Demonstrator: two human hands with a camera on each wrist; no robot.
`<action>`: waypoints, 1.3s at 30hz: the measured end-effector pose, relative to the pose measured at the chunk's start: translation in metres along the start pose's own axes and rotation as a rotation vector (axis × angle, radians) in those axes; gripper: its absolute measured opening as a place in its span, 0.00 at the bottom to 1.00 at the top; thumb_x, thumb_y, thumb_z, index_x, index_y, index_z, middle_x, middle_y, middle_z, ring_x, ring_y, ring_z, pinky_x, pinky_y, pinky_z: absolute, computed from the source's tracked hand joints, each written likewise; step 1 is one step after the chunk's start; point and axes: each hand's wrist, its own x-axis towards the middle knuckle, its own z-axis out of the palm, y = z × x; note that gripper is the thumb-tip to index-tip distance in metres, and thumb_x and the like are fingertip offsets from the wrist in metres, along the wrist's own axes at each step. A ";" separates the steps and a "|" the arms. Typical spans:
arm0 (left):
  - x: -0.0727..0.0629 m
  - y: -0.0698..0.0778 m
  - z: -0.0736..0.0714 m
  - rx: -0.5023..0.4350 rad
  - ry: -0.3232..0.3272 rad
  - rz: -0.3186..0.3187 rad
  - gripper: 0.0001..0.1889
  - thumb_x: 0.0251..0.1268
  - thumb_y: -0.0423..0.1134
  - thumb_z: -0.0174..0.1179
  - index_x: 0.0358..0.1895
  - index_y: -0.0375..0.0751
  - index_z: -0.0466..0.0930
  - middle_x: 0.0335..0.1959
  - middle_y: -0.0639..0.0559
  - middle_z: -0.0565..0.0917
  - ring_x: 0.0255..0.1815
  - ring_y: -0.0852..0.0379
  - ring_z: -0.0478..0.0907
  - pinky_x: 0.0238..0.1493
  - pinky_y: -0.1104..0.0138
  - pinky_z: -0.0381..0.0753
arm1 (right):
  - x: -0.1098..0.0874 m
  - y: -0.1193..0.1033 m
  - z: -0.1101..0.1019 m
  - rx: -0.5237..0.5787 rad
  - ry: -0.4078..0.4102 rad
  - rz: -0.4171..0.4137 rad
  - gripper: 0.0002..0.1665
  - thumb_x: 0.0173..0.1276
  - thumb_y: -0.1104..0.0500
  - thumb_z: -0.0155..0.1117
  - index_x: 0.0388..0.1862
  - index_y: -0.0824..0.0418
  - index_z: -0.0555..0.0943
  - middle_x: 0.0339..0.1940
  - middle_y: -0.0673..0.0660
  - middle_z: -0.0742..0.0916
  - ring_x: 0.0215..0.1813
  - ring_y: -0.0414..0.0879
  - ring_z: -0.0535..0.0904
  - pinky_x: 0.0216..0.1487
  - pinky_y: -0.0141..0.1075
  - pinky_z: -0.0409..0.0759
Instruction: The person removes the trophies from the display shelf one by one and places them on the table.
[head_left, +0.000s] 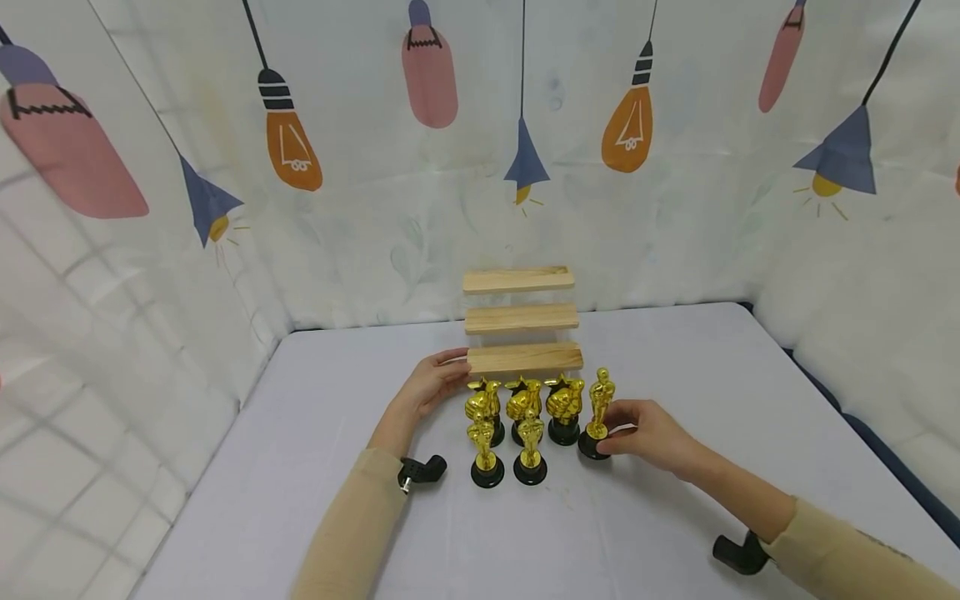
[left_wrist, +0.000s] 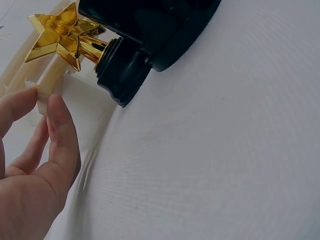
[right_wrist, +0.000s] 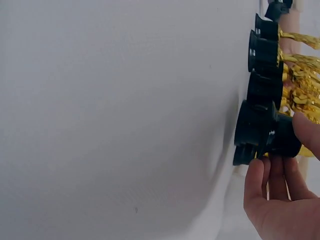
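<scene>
My left hand [head_left: 429, 385] pinches the left end of the lowest wooden shelf board [head_left: 525, 358]; in the left wrist view, thumb and finger meet on that board's end [left_wrist: 43, 100]. With my right hand [head_left: 651, 435] I grip a gold figure statuette [head_left: 601, 398] low down, at its black base [right_wrist: 252, 125]. The statuette stands nearly upright at the right of the group. Three gold trophies with star tops [head_left: 564, 400] form a row in front of the board. Closer to me are two more gold figure statuettes [head_left: 530, 442], partly covering that row.
Two further wooden boards [head_left: 521, 317] rise in steps behind the lowest one. A white cloth [head_left: 337, 400] covers the table. Behind it hangs a pale curtain [head_left: 360, 233] printed with lamps and bulbs. Each wrist wears a black camera mount [head_left: 422, 470].
</scene>
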 end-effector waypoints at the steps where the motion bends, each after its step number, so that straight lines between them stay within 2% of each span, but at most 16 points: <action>1: 0.000 0.000 0.000 0.002 -0.002 0.000 0.28 0.72 0.27 0.62 0.73 0.29 0.68 0.63 0.34 0.78 0.50 0.54 0.83 0.53 0.64 0.85 | 0.000 0.001 0.001 -0.002 0.001 0.002 0.21 0.61 0.62 0.79 0.50 0.69 0.82 0.47 0.59 0.85 0.51 0.53 0.83 0.47 0.36 0.85; 18: 0.000 -0.001 0.001 0.003 0.008 0.012 0.27 0.73 0.27 0.61 0.72 0.28 0.68 0.61 0.34 0.79 0.48 0.55 0.83 0.52 0.64 0.85 | 0.003 0.007 0.020 -0.006 0.006 0.030 0.23 0.59 0.63 0.80 0.51 0.69 0.82 0.47 0.57 0.85 0.49 0.50 0.83 0.45 0.36 0.84; 30: 0.000 0.000 0.001 -0.002 0.010 0.004 0.27 0.73 0.27 0.61 0.72 0.28 0.67 0.62 0.34 0.77 0.49 0.55 0.83 0.52 0.65 0.85 | 0.007 0.011 0.033 -0.009 -0.029 0.012 0.21 0.55 0.66 0.81 0.45 0.69 0.81 0.39 0.56 0.85 0.41 0.49 0.82 0.41 0.35 0.84; 39: -0.001 0.001 0.001 0.002 -0.001 0.008 0.27 0.73 0.27 0.61 0.73 0.28 0.67 0.62 0.34 0.77 0.50 0.55 0.83 0.53 0.65 0.85 | 0.010 0.011 0.041 -0.016 -0.015 0.008 0.22 0.53 0.67 0.81 0.44 0.69 0.81 0.39 0.57 0.84 0.39 0.48 0.80 0.37 0.35 0.83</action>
